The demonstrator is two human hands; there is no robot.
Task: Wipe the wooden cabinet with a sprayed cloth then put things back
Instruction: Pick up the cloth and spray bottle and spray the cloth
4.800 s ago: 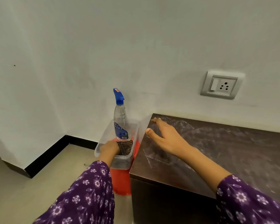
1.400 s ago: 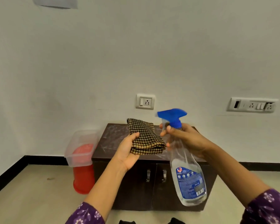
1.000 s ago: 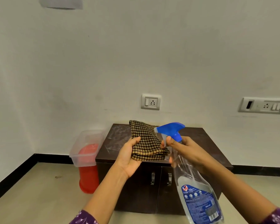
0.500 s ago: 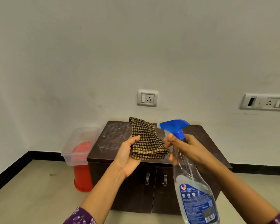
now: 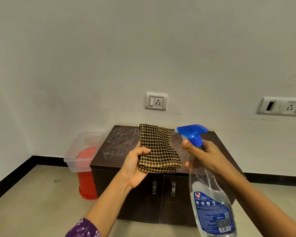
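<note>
My left hand (image 5: 135, 165) holds a folded brown-and-black checked cloth (image 5: 158, 149) upright in front of me, thumb across its left edge. My right hand (image 5: 204, 156) grips the neck of a clear spray bottle (image 5: 210, 200) with a blue trigger head, its nozzle pointing left at the cloth from a short gap. Behind both hands stands the dark wooden cabinet (image 5: 120, 144), its top dusty with pale smears and its two doors shut.
A clear plastic tub (image 5: 80, 152) sits on a red stool (image 5: 85, 185) against the cabinet's left side. Sockets are on the wall above the cabinet (image 5: 156, 101) and at the far right (image 5: 283, 106). Bare beige floor spreads to the left and in front.
Since 4.8 s ago the cloth and bottle have left the tub and are in my hands, and I stand farther back. In the last second the hands have barely shifted.
</note>
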